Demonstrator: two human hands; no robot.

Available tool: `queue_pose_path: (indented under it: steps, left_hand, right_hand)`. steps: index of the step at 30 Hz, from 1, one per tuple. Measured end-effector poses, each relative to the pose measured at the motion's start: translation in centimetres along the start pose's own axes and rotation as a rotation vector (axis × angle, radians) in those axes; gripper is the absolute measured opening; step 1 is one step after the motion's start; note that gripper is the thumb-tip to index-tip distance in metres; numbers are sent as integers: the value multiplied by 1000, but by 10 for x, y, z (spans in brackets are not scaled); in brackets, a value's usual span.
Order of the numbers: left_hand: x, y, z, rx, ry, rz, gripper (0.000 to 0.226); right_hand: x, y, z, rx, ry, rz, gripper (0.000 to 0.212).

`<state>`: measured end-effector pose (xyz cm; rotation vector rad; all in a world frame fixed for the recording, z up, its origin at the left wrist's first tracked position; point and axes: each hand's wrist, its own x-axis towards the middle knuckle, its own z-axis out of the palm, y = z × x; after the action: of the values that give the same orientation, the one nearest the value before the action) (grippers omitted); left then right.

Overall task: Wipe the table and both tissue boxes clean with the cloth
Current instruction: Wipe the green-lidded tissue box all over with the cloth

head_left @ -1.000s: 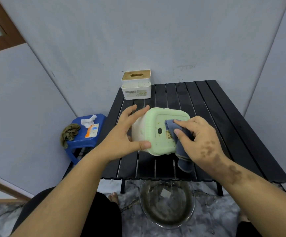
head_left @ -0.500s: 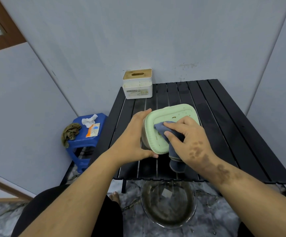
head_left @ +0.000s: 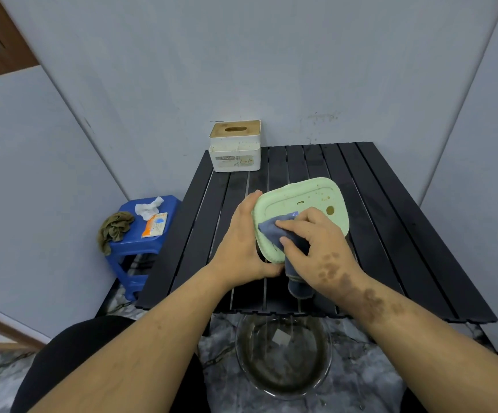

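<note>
The white tissue box at the far left corner of the black slatted counter carries a grey label strip that seems to read "TISSUE", though the rest is too small to make out. It stands upright with its wooden slotted lid facing up. The orange packet on the blue stool has printing too blurred to read.

Near the middle of the counter, the green tissue box is tipped so its underside faces the camera, its long axis running from lower left to upper right. The left hand grips its left edge, fingers curled behind and thumb along the near rim. The right hand presses the blue cloth against the box's underside, fingertips bent and pinching the fabric, whose tail hangs below the palm. Both forearms reach in from the lower corners.

A glass bowl of murky water sits on the floor under the counter's near edge.
</note>
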<state>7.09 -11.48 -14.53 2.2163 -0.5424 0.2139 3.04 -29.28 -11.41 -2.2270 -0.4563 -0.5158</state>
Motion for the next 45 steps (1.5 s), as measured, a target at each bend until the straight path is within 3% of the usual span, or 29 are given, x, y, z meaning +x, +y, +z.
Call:
queue_pose_path:
  steps: [3, 7, 10, 13, 15, 20, 25, 27, 31, 33, 36, 38, 41, 45]
  left_hand:
    - [3, -2, 3, -60, 13, -35, 134]
    - [4, 2, 5, -170, -30, -90, 129]
    - [-1, 3, 8, -225, -31, -106, 125]
    - [-5, 4, 7, -252, -40, -119, 127]
    - [-5, 7, 4, -264, -31, -126, 124]
    - [-8, 17, 6, -289, 28, -133, 118]
    - [-12, 23, 6, -320, -7, -107, 117]
    - [-15, 24, 5, -328, -13, -122, 118]
    - [-19, 26, 6, -321, -22, -133, 126]
    - [-20, 29, 5, -308, -21, -124, 127]
    - [-22, 29, 1, -299, -37, -109, 123]
    - [-24, 28, -1, -296, -33, -111, 125]
    - [-26, 28, -4, -290, -37, -110, 128]
    - [-28, 31, -7, -228, -38, -66, 130]
  right_hand:
    - [14, 7, -18, -48, 90, 23, 22]
    - [34, 36, -48, -125, 230, 235, 18]
    - [33, 30, -30, -143, 197, 109, 13]
    - [22, 9, 0, -77, -7, -146, 17]
    - [27, 15, -5, -64, -25, -212, 18]
    - [41, 44, -38, -181, 217, 116, 16]
    - [34, 10, 3, -124, 60, -248, 18]
    - [43, 21, -11, -153, 115, -201, 18]
    - [47, 40, -40, -186, 264, 90, 19]
    - [43, 22, -22, -186, 242, -24, 21]
    - [38, 4, -4, -115, 76, -232, 21]
    - [45, 16, -20, -146, 83, -177, 21]
    - [51, 43, -48, -188, 182, 49, 18]
    - [44, 10, -23, -189, 128, -91, 21]
